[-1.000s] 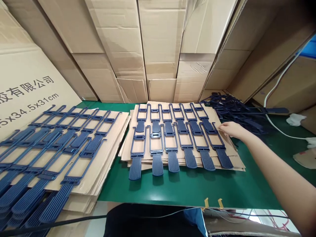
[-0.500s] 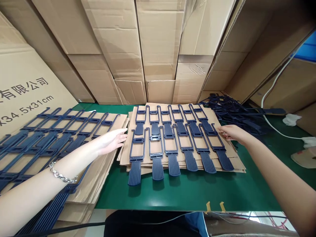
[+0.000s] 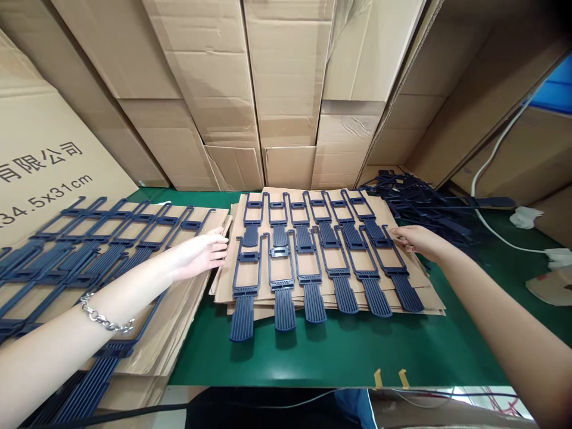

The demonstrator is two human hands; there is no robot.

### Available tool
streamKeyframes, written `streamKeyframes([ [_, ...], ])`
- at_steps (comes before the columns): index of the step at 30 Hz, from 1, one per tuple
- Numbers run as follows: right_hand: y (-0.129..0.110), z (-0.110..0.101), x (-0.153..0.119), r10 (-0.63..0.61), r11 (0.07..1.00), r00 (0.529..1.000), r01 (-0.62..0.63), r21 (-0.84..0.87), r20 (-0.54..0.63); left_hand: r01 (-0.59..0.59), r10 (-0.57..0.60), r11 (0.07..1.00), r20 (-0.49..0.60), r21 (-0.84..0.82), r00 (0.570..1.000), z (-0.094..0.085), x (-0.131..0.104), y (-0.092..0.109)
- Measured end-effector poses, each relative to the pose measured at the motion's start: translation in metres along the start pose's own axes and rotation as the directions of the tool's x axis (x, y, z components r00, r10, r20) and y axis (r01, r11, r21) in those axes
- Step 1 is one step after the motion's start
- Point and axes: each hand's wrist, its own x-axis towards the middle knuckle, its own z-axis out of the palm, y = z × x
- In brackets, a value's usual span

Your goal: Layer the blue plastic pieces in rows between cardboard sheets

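Note:
Two rows of dark blue plastic frames with ribbed paddles [image 3: 285, 310] lie on a brown cardboard sheet [image 3: 230, 275], the front paddles jutting past its near edge. More sheets show underneath. My left hand [image 3: 201, 255] is at the sheet's left edge, fingers stretched out with small gaps; whether it touches the edge is unclear. At the right edge, my right hand [image 3: 413, 240] has its fingers pinched on the sheet's border. Below my left forearm, another cardboard stack [image 3: 154, 351] bears similar blue frames [image 3: 100, 223].
A tangled heap of blue parts [image 3: 420, 202] lies at the back right of the green table [image 3: 348, 357]. Tall cardboard boxes [image 3: 292, 77] stand behind, and a printed carton [image 3: 49, 131] at left. A white cable [image 3: 482, 170] hangs at right.
The fingers of my left hand curl slightly more, and the hand sits a little further left in view. My right hand keeps its place at the sheet's edge. The view has shifted slightly.

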Motion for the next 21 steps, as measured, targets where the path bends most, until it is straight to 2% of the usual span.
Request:
streamKeyframes([
  [3, -0.001, -0.001, -0.001, 0.034, 0.996, 0.999, -0.035, 0.083, 0.011, -0.017, 0.016, 1.0, -0.096, -0.007, 0.995, -0.001, 0.002, -0.002],
  [8, 0.002, -0.005, -0.007, 0.091, 0.988, 0.996, -0.091, 0.126, 0.007, -0.054, 0.052, 0.998, -0.122, -0.017, 0.991, 0.004, -0.003, -0.007],
  [14, 0.014, -0.011, -0.019, 0.123, 0.987, 0.992, -0.124, 0.101, 0.014, -0.025, 0.019, 0.997, -0.095, -0.066, 0.995, 0.008, -0.009, -0.01],
  [21, 0.026, -0.019, -0.029, 0.193, 0.974, 0.981, -0.195, 0.116, 0.024, 0.042, -0.041, 0.998, -0.019, 0.039, 0.999, -0.002, -0.005, -0.012],
])
